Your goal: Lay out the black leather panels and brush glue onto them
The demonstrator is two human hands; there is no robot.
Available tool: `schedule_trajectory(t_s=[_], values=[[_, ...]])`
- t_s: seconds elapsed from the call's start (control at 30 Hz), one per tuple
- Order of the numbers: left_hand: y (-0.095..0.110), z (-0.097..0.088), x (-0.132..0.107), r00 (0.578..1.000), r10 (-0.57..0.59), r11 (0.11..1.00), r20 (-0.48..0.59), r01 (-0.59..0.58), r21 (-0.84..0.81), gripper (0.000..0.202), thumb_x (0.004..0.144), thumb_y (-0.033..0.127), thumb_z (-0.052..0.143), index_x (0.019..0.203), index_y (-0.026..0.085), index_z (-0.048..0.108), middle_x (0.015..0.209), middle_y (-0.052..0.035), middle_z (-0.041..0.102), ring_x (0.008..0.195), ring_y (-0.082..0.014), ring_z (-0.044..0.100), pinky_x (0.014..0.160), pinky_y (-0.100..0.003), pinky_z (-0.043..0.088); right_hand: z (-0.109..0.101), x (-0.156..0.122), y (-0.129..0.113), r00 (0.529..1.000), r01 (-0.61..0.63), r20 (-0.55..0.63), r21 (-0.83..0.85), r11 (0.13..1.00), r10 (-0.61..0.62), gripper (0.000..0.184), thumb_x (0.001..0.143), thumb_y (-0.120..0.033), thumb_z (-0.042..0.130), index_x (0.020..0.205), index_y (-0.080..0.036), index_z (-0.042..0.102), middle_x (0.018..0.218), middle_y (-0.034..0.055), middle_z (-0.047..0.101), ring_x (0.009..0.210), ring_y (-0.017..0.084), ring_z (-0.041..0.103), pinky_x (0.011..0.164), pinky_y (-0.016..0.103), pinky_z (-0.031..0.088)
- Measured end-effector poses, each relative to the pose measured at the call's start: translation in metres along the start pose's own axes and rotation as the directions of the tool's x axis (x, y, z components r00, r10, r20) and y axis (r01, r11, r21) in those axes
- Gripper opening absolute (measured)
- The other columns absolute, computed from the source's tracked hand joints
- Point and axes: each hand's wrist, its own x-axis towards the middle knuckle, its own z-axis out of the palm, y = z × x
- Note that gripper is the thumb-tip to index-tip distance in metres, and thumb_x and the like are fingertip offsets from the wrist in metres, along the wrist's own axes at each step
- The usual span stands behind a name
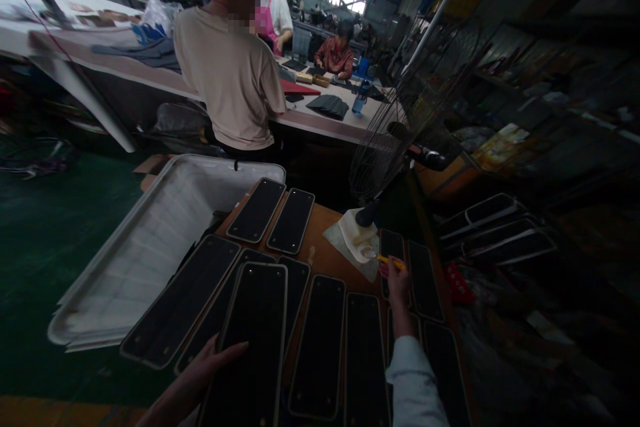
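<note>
A white bin (165, 233) stands at the left of the frame, and at the bottom, left of centre, the left hand (215, 357) grips a black panel (253, 347) by its left edge, thumb over its face. Across the lower middle, more panels (317, 347) lie on a brown worktop (327, 220), with a white dish (353, 233) above them, right of centre. Further right, the right hand (397, 277) has its fingers closed around a yellow-handled brush (385, 259), its tip at the dish.

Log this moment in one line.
left hand: holds black panel | right hand: holds yellow-handled tool, tip at white tray | table: more panels
</note>
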Motion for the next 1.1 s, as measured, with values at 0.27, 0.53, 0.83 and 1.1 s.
schedule_trajectory(t_s=[0.27, 0.53, 0.83, 1.1], values=[[0.000, 0.006, -0.001, 1.000, -0.008, 1.000, -0.025, 0.008, 0.024, 0.077, 0.051, 0.043, 0.091, 0.115, 0.014, 0.057, 0.091, -0.0148, 0.076, 0.084, -0.0366, 0.073, 0.075, -0.047, 0.062, 0.008, 0.001, 0.021, 0.977, -0.165, -0.099, 0.219, 0.962, 0.190, 0.044, 0.063, -0.051, 0.070, 0.090, -0.018, 0.059, 0.060, -0.0010, 0.068, 0.053, 0.018, 0.067, 0.052, 0.027, 0.055], [-0.002, 0.008, 0.000, 0.999, 0.019, 0.999, 0.030, -0.020, 0.028, 0.071, 0.051, 0.046, 0.090, 0.108, 0.014, 0.062, 0.093, -0.0152, 0.076, 0.084, -0.0358, 0.073, 0.076, -0.045, 0.061, -0.018, -0.011, 0.018, 0.943, -0.236, -0.156, 0.311, 0.921, 0.294, 0.027, 0.066, -0.034, 0.071, 0.083, -0.017, 0.060, 0.059, -0.0006, 0.070, 0.052, 0.016, 0.069, 0.049, 0.023, 0.056], [-0.002, 0.018, -0.006, 0.999, 0.045, 0.998, 0.006, -0.045, 0.053, 0.064, 0.053, 0.043, 0.090, 0.103, 0.014, 0.063, 0.085, -0.0129, 0.076, 0.078, -0.0340, 0.073, 0.073, -0.044, 0.061, 0.003, -0.009, 0.022, 0.939, -0.271, -0.099, 0.382, 0.883, 0.331, 0.036, 0.069, -0.052, 0.071, 0.069, -0.018, 0.058, 0.057, 0.0033, 0.070, 0.058, 0.021, 0.071, 0.054, 0.030, 0.061], [-0.001, 0.017, -0.007, 0.999, 0.046, 0.999, 0.023, -0.046, 0.024, 0.067, 0.053, 0.043, 0.090, 0.105, 0.013, 0.063, 0.087, -0.0142, 0.076, 0.080, -0.0350, 0.073, 0.072, -0.044, 0.061, -0.017, -0.019, 0.024, 0.939, -0.208, -0.183, 0.368, 0.906, 0.290, 0.037, 0.067, -0.051, 0.074, 0.074, -0.020, 0.055, 0.057, -0.0007, 0.068, 0.055, 0.019, 0.070, 0.052, 0.030, 0.061]])
